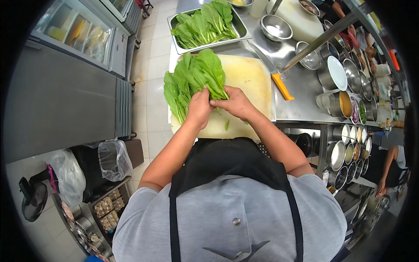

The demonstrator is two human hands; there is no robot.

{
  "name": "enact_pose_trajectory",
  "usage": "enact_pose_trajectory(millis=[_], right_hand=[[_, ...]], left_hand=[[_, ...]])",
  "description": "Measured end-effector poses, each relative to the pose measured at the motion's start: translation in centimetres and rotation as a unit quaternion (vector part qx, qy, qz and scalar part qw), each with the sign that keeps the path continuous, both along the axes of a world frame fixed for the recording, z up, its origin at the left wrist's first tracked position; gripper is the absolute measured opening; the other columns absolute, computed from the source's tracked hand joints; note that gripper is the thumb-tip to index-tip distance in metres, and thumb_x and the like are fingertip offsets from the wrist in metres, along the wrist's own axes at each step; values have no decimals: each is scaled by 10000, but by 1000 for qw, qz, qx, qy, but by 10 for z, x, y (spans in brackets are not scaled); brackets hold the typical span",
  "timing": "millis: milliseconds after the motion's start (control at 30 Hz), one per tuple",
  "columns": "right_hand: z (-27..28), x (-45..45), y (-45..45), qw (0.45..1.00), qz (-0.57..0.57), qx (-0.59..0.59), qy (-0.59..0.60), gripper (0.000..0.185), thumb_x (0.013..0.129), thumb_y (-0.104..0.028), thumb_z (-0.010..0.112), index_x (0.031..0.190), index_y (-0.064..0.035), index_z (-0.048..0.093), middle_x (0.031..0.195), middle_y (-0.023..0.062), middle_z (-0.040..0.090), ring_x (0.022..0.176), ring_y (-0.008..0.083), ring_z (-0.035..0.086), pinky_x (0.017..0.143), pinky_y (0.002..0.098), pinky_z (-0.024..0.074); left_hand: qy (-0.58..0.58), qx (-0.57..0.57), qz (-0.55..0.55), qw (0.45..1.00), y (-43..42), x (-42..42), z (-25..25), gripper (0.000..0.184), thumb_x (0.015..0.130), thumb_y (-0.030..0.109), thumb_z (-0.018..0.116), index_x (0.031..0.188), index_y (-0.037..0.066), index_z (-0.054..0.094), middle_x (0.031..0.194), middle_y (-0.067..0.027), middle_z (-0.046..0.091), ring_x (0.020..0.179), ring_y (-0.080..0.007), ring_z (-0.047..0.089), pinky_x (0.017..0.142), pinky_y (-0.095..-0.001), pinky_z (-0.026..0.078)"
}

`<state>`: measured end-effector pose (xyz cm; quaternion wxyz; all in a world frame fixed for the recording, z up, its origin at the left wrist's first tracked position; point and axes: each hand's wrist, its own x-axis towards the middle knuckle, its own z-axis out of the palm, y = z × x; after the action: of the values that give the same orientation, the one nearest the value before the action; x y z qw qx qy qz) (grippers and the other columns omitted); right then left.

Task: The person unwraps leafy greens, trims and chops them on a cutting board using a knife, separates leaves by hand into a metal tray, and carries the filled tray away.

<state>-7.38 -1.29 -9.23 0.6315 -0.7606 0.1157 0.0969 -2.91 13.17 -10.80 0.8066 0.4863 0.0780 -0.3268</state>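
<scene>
The left hand [200,107] and right hand [235,104] close their fingers around one bunch of leafy greens [194,76] over the cutting board's [249,83] left edge. One steel tray [218,44] of greens stands at its far edge; one orange-handled knife [281,84] lies beside its right edge. Print on the fridge [118,59] is too small to read.

The head camera looks forward and down — close above both hands [200,107] [236,104].

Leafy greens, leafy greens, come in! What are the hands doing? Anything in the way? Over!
Left hand and right hand holding leafy greens at the cutting board. Orange-handled knife beside it. Nothing seen in the way.
</scene>
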Motion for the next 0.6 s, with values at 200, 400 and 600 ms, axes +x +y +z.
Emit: enact_pose_trajectory(millis=[200,400,600], right_hand=[[-24,5,-14,978,-119,163,58,285,916,-223,671,1077,10,640,881,69,670,743,166,595,704,305,524],[-70,16,-20,977,-125,-168,26,340,927,-250,603,1115,33,614,1027,195,686,934,306,661,806,390,537],[-21,32,2,915,77,-363,157,586,737,-489,709,1018,25,688,1021,216,701,976,316,684,855,388,539]], left_hand=[[-74,31,55,995,8,-8,-2,505,1073,359,351,1334,-61,455,1219,-155,621,1043,-213,628,924,-357,502],[-125,94,156,975,46,5,-27,406,1072,306,364,1262,-19,515,893,-66,659,883,-168,639,768,-290,472],[-110,60,132,983,40,1,-24,329,1071,267,377,1048,-20,537,736,-24,456,657,-166,520,700,-356,531]])
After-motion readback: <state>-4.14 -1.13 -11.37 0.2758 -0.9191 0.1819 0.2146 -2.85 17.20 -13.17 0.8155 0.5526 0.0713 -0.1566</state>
